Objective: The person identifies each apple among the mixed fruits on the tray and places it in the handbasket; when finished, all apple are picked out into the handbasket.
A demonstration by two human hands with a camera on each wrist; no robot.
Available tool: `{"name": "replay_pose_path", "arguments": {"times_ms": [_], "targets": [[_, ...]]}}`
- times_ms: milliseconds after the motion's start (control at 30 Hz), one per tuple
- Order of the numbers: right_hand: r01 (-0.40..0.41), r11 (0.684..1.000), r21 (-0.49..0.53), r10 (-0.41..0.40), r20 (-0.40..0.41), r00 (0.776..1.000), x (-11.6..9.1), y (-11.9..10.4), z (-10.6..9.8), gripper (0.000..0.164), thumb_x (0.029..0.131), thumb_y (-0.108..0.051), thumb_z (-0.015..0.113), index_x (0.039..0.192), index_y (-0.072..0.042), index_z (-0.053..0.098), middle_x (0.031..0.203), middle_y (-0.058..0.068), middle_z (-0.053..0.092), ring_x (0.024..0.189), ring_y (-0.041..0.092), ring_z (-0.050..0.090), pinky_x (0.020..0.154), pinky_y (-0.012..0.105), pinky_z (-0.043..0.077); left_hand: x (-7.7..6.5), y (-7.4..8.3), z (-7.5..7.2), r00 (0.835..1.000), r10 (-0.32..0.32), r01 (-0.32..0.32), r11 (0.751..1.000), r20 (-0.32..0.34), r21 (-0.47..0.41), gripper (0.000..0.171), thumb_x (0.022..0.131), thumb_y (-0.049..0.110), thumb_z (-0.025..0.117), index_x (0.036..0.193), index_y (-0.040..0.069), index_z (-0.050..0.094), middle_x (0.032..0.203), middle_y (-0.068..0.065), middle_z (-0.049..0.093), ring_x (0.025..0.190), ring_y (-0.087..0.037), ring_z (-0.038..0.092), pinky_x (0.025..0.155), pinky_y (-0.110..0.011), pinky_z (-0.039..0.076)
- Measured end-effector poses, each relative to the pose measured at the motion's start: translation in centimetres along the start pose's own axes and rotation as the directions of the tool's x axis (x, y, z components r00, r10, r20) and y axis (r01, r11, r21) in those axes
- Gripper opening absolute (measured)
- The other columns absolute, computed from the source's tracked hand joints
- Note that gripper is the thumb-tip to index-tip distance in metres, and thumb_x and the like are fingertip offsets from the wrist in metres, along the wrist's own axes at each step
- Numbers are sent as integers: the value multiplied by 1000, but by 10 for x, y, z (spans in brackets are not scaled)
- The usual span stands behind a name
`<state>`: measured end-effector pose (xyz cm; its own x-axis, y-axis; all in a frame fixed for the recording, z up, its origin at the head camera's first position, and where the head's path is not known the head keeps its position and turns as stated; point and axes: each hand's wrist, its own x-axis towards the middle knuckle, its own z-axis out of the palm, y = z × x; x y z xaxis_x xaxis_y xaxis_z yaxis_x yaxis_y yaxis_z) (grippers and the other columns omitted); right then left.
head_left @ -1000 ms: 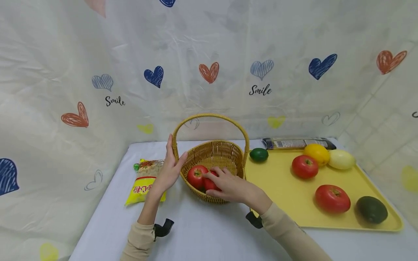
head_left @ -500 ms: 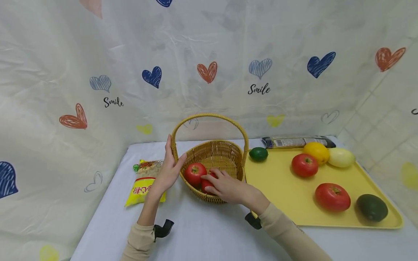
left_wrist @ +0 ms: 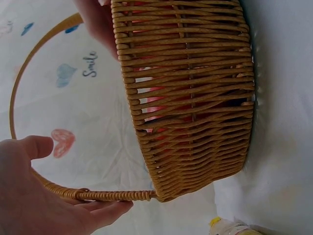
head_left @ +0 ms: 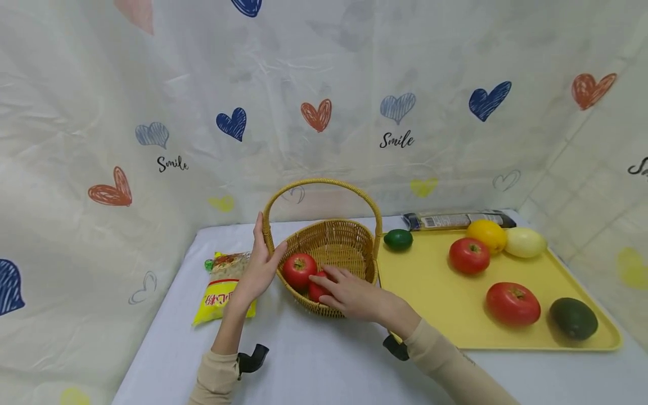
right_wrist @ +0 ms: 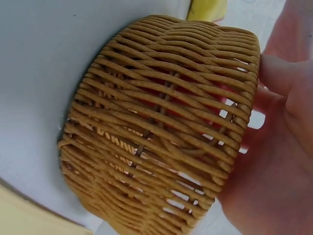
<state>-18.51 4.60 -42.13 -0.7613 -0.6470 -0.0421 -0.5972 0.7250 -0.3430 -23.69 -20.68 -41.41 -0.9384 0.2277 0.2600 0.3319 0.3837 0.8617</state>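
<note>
Left hand (head_left: 260, 271), fingers straight and thumb apart, touches the handle (head_left: 322, 181) at the basket's nine o'clock; right hand (head_left: 356, 295) clamps a tomato (head_left: 315, 291) inside, near seven o'clock.

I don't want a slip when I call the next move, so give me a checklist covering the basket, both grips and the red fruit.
1. Basket upright on the table: ok.
2. Left grip at the handle: ok, against its left side.
3. Left-hand red fruit inside the basket: ok.
4. Right grip off the second red fruit: not ok, it curls over it.
5. Second red fruit settled on the basket's bottom: cannot tell, its underside is hidden.
</note>
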Motion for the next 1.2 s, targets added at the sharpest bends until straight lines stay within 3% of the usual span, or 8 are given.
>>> {"name": "replay_pose_path", "arguments": {"times_ms": [233, 400, 500, 633, 767, 900, 1000, 1200], "targets": [[101, 993, -64, -105, -68, 992, -17, 2, -6, 47, 107, -37, 52, 150, -19, 55, 161, 10, 46, 152, 35, 38, 123, 57, 34, 0, 1, 0, 1000, -8, 8, 1000, 3, -1, 89, 106, 46, 50, 163, 33, -17, 174, 4, -13, 162, -26, -5, 130, -58, 9], [135, 989, -67, -144, -143, 979, -45, 13, -13, 40, 105, -29, 58, 143, -18, 61, 151, 6, 58, 147, 35, 47, 120, 59, 37, 2, 3, 0, 1000, 0, 0, 1000, 8, -9, 90, 106, 47, 50, 163, 31, -17, 174, 2, -13, 162, -26, -4, 131, -57, 9], [92, 995, -40, -98, -172, 980, -71, 24, -17, 38, 104, -27, 59, 142, -20, 62, 148, 4, 61, 144, 34, 49, 118, 59, 39, 3, 3, 1, 1000, 5, -5, 1000, 15, -7, 90, 107, 46, 50, 163, 30, -17, 174, 1, -14, 162, -28, -5, 130, -59, 8], [-55, 998, 19, 57, -214, 975, -111, 47, -22, 36, 104, -29, 60, 140, -26, 62, 146, 1, 61, 139, 32, 53, 115, 60, 42, 2, 1, 1, 1000, -3, 3, 1000, 10, -3, 89, 106, 46, 50, 163, 32, -18, 174, 1, -14, 162, -29, -6, 130, -59, 7], [-182, 983, -22, 163, -349, 923, -155, 83, -23, 43, 98, -26, 70, 140, -24, 62, 144, 8, 61, 133, 36, 55, 108, 65, 45, 0, -1, 1, 1000, -6, 6, 1000, 3, -14, 90, 106, 45, 51, 163, 32, -18, 174, 1, -14, 162, -29, -5, 130, -59, 8], [-303, 948, -95, 213, -519, 828, -199, 121, -15, 61, 86, -17, 81, 143, -16, 57, 145, 23, 53, 128, 46, 49, 105, 71, 39, -2, -3, 3, 1000, -22, 22, 999, 16, -26, 90, 106, 45, 51, 162, 34, -18, 174, 1, -14, 163, -29, -3, 130, -59, 10], [-394, 917, -61, 294, -565, 771, -222, 141, -7, 73, 86, -19, 81, 151, -15, 47, 153, 31, 39, 133, 55, 37, 108, 79, 28, -4, -2, 3, 999, -28, 29, 999, 22, -22, 91, 106, 46, 51, 163, 32, -18, 174, 2, -14, 163, -29, -4, 130, -59, 11], [-515, 857, -14, 433, -525, 733, -230, 164, 5, 82, 96, -42, 70, 162, -15, 29, 166, 34, 13, 148, 59, 13, 105, 86, 21, 0, 2, 1, 1000, -4, 5, 1000, 11, -25, 90, 106, 44, 51, 163, 31, -18, 174, 3, -14, 163, -28, -3, 130, -58, 12]]}}
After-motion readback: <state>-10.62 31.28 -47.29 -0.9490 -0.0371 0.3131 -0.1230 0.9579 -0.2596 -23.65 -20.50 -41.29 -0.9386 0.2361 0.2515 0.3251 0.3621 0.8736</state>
